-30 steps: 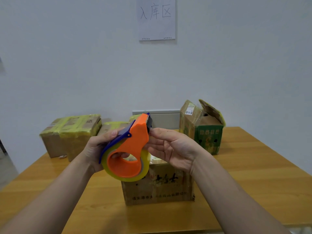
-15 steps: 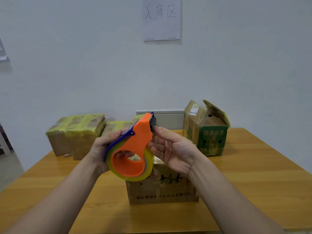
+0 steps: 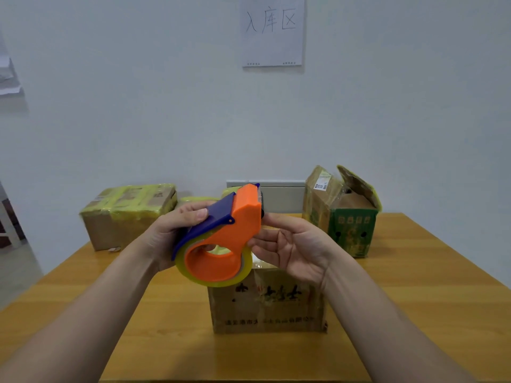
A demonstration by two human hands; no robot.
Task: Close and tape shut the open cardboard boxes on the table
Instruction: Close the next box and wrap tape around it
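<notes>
The left hand (image 3: 171,233) grasps the tape dispenser (image 3: 243,219) and holds it in the air. The thumb lies on the blue guard plate. The other fingers wrap behind the body, and some of them show through the orange core ring. A yellow tape roll (image 3: 218,283) sits on the dispenser, below the left fingers.

The right hand (image 3: 298,250) is released, with the palm toward the camera and the fingers extended nearly straight. The thumb tip touches the dispenser head beside the cutter end. The fingertips pass behind the orange body and are hidden.

Task items:
- Brown cardboard box (image 3: 265,305): directly below the right-hand fingers, standing on the wooden table (image 3: 428,286). Its top is hidden by the hands and the dispenser.
- Green printed box (image 3: 351,225): beyond the right-hand fingers and to their right, with its flaps standing open.
- Yellow-taped box (image 3: 127,214): beyond the left-hand fingers and to their left, closed.

A paper sheet (image 3: 272,29) with handwritten characters hangs on the wall, high above the fingers.
</notes>
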